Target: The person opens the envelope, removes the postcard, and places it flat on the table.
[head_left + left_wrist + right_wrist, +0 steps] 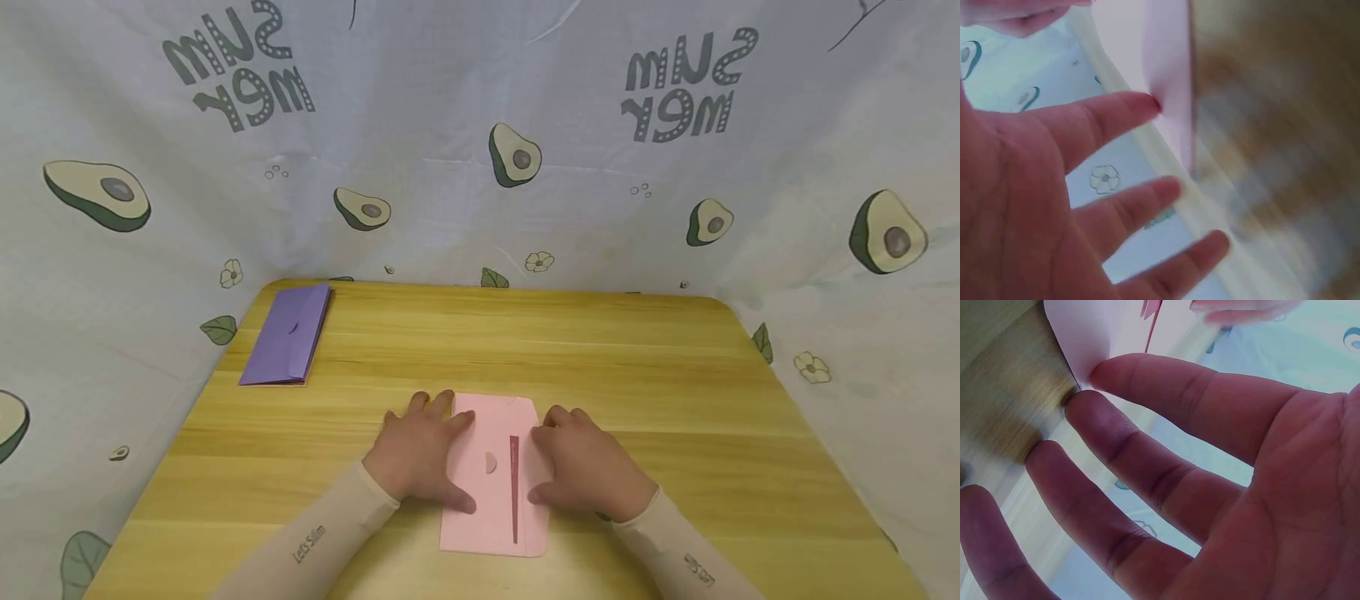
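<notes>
Head view: on the table (600,367), the pink envelope (480,529) could skew or crease, I judge, if the left hand (420,452) and right hand (591,468) press unevenly; their spread fingers touch it, clamping nothing. I count one table, one purple envelope (279,337) atop layers I can't number, one pink envelope between two hands, one red sliver (514,487), one half-round tab (491,462).

A pink envelope (461,533) — half-moon mark (491,462), narrow dark-red wedge (514,492) — lies on the table (390,342) between left hand (420,452) and right hand (591,467).
</notes>
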The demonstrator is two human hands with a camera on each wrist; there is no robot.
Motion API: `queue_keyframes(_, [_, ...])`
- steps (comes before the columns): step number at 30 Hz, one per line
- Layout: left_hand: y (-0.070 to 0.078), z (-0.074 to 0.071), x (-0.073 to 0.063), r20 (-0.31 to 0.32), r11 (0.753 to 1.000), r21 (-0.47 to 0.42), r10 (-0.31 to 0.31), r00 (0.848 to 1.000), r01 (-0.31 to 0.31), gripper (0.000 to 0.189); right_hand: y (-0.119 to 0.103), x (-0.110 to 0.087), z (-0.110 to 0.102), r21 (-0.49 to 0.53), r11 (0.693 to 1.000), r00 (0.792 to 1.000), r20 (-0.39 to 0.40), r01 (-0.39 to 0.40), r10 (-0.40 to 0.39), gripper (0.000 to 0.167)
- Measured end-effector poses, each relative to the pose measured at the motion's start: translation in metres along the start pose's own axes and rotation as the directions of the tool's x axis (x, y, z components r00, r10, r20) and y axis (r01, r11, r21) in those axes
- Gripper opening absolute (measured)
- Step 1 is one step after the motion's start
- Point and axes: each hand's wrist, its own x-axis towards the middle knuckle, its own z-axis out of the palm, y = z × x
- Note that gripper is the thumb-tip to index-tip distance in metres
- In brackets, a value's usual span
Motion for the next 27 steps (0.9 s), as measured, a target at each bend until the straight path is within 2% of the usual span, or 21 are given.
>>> queue_keyframes(5, [0.011, -0.002, -0.001, -0.008, 0.993, -0.025, 0.114, 0.993, -0.114, 0.106, 0.000, -0.001, 0.000, -0.013, 1.000, 1.000, -0.004, 0.007, -0.007, 0.051])
queue_keyframes(8, [0.020, 0.002, -0.001, -0.009, 0.989, -0.019, 0.143, 0.990, -0.144, 0.096, -0.001, -0.001, -0.001, -0.018, 1.000, 1.000, -0.005, 0.006, -0.006, 0.051])
queue_keyframes(13, [0.035, 0.015, -0.002, -0.037, 0.993, 0.019, 0.120, 0.992, -0.120, 0.098, -0.003, -0.001, -0.002, -0.047, 0.999, 1.000, -0.007, 0.016, -0.016, 0.055])
queue_keyframes(17, [0.041, 0.023, -0.001, -0.067, 0.992, 0.068, 0.112, 0.991, -0.107, 0.099, -0.002, -0.001, -0.001, -0.060, 0.998, 1.000, -0.002, 0.011, -0.011, 0.058])
queue_keyframes(21, [0.045, 0.027, 0.000, -0.058, 0.989, 0.106, 0.113, 0.992, -0.107, 0.098, 0.000, -0.001, 0.001, -0.064, 0.998, 1.000, 0.009, 0.006, -0.005, 0.058])
queue_keyframes(27, [0.050, 0.024, 0.001, -0.043, 0.983, 0.155, 0.101, 0.994, -0.093, 0.096, 0.002, -0.001, 0.003, -0.075, 0.997, 1.000, 0.006, 0.010, -0.009, 0.060])
